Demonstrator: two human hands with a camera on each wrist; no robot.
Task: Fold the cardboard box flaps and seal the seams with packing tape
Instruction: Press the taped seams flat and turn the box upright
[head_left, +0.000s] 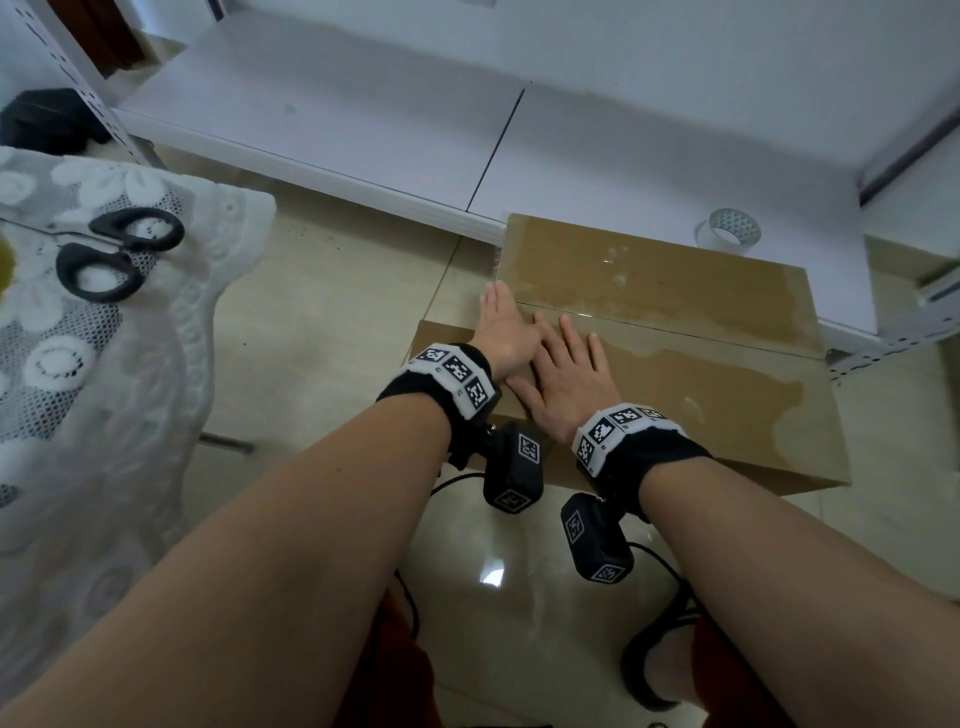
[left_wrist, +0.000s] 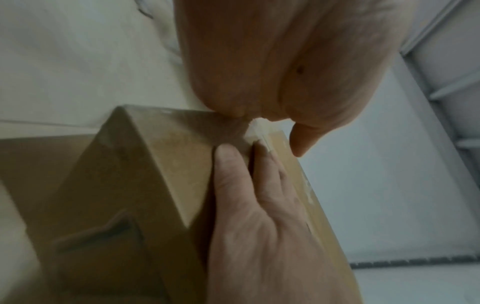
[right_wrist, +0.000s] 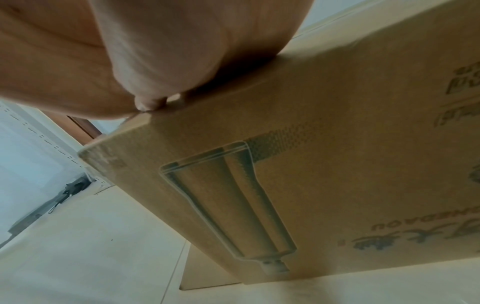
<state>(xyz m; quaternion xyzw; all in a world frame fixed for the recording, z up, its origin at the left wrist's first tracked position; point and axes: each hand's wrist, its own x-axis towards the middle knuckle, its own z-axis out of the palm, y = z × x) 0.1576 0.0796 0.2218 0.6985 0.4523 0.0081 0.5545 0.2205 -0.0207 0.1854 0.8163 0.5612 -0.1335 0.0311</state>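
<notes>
A brown cardboard box (head_left: 649, 270) lies on the floor with its top flaps folded shut. Glossy clear tape covers the top and the middle seam (head_left: 675, 326). My left hand (head_left: 501, 332) rests at the seam's left end, its fingers bent over the box's end edge and touching it. In the left wrist view the left hand (left_wrist: 272, 61) meets the box (left_wrist: 155, 164) at a whitish tape end (left_wrist: 255, 126). My right hand (head_left: 566, 379) lies flat on the top beside it, fingers spread and straight (left_wrist: 259, 205). The right wrist view shows the printed side of the box (right_wrist: 337, 144).
A roll of clear tape (head_left: 730, 231) stands on the low white shelf board (head_left: 363, 130) behind the box. Black-handled scissors (head_left: 117, 254) lie on a white lace cloth (head_left: 104, 389) at the left. Glossy floor tiles (head_left: 322, 332) surround the box.
</notes>
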